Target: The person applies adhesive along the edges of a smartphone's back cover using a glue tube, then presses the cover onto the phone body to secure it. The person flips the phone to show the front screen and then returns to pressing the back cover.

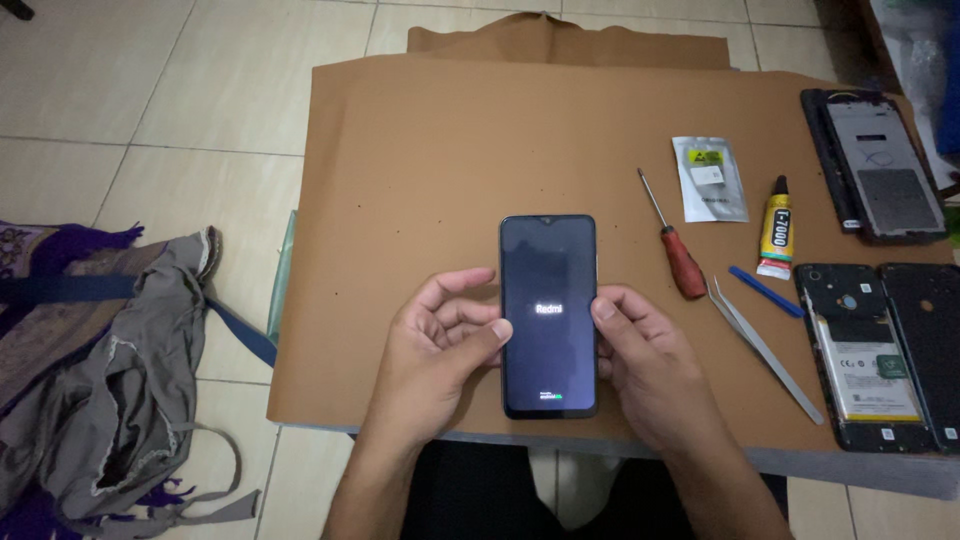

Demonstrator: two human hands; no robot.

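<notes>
Grey and purple cloth heap (110,370) lies on tiled floor (150,90), far left, well apart from the work. Brown sheet covers the table (420,180). Left hand (435,345) has a grasping grip on the phone's left edge, thumb tip on the glass, fingers curled beside it. Smartphone (548,315) sits upright at the table's near edge, between both hands: black slab, notch at top, dark screen lit with a small boot mark mid-screen and a tiny one at the bottom. Right hand (645,365) grips the right edge, thumb pressed at the side. Judgement: best to hold the frame by its edges, keep thumbs off the display, and keep it level above the table. Right of the hands, apart: red-handled screwdriver (675,245), small foil pouch (710,178), tweezers (762,345), blue pry stick (765,291), glue tube (776,235), opened phone bodies (880,350) with a back frame (880,165) above.
</notes>
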